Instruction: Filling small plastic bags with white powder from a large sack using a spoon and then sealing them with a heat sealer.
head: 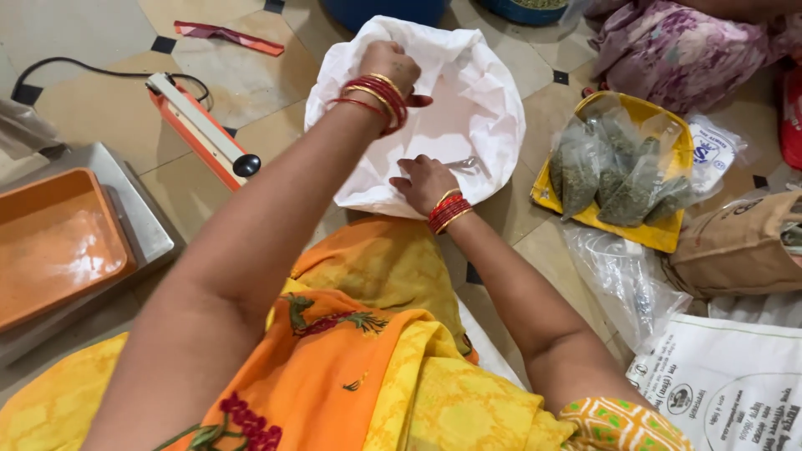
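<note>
Holding the big white sack (468, 108) open on the tiled floor (242, 83) is where I am now — my left hand (391, 68) has its grip closed on the far rim, bunching the cloth, while my right hand (423, 182) rests on the near rim with the fingers curled lightly over the edge, pinching it rather than clamping. The mouth is spread wide between the two grips, and what I can see of the inside is bare white; I'd judge nothing has gone in yet, so the filling is all to come.

To the right of my right grip sits a yellow tray (660, 234) heaped with clear packets of greenish dried stuff (614, 175) — those look packed already, though I cannot tell from here whether they are sealed. Just past that tray lie loose clear bags (622, 280), flat and empty. Off to the left of my left grip stands the orange heat sealer (196, 125), its arm down, untouched, and nearer me an orange tray (54, 242) on a metal surface, with nothing visible in it.
</note>
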